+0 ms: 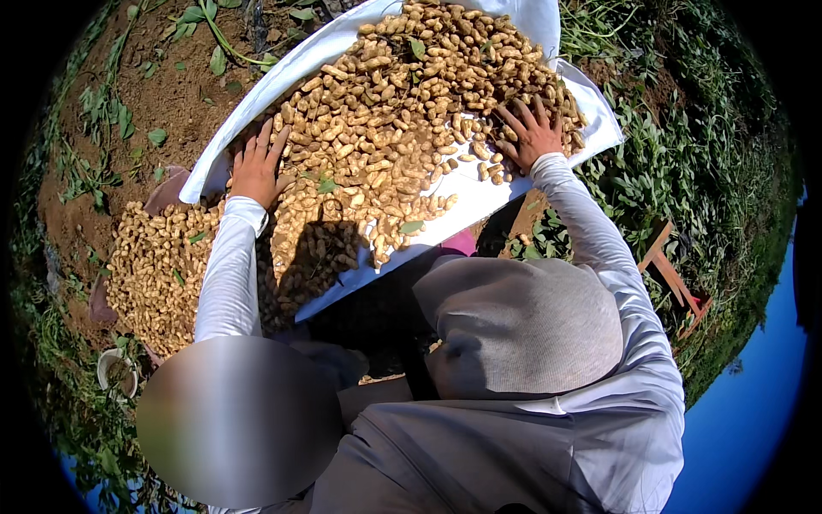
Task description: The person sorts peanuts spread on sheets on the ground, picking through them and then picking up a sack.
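Note:
A white sheet [478,183] with raised far and left edges bears a wide layer of unshelled peanuts [366,141]. My left hand [257,166] lies at the left side of this layer, palm down, fingers extended over the pods. On the right, my right hand [534,133] rests with spread fingers against the peanuts near the sheet's right edge. Neither hand is closed around anything; what lies under the palms is hidden. White sheet shows between the pods beside my right hand. A few green leaves [327,186] lie among the peanuts.
Another peanut heap [157,270] lies left of my left forearm. A pale round container [117,372] stands beyond it at lower left. Reddish wooden pieces [671,276] lie at right among green plants [642,160]. Bare brown soil [180,96] is at upper left.

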Motion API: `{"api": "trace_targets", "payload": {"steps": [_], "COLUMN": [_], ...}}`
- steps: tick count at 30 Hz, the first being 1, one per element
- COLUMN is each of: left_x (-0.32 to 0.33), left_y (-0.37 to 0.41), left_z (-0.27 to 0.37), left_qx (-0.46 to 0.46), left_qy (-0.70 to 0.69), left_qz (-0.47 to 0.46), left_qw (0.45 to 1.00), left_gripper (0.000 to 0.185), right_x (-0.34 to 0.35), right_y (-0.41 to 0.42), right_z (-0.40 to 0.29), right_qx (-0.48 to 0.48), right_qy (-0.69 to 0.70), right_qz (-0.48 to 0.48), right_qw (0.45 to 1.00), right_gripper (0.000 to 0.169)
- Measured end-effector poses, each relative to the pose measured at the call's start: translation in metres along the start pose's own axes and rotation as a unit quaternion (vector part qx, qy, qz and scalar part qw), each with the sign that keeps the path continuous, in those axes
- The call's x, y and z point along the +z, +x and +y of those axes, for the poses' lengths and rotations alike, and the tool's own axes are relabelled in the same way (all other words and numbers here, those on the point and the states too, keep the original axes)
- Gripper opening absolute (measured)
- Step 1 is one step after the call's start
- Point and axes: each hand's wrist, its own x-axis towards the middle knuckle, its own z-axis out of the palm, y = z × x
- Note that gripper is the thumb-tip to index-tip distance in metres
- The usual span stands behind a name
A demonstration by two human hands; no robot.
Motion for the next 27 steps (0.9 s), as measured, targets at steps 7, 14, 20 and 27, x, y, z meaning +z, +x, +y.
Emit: {"api": "trace_targets", "payload": {"steps": [7,14,20,27], "left_x": [0.002,0.015,0.013,0.013], "left_y": [0.005,0.018,0.018,0.021], "left_z": [0.003,0.014,0.013,0.015], "left_qx": [0.004,-0.034,-0.043,-0.042], "left_qy": [-0.002,-0.025,-0.023,-0.008], "left_qz": [0.011,0.012,-0.013,-0.001], "left_qw": [1.000,0.999,0.999,0.999], "left_gripper": [0.095,0.098,0.096,0.101], "right_x": [0.000,0.001,0.016,0.024], "right_y": [0.069,0.118,0.174,0.246], "right_z": [-0.057,-0.057,-0.039,0.002], "right_qx": [-0.019,0.078,0.151,0.182], "right_qy": [0.020,0.148,0.288,0.255], "right_qz": [0.014,0.051,0.123,0.110], "right_qw": [1.000,0.984,0.938,0.943], "right_gripper": [0.071,0.079,0.066,0.076]}}
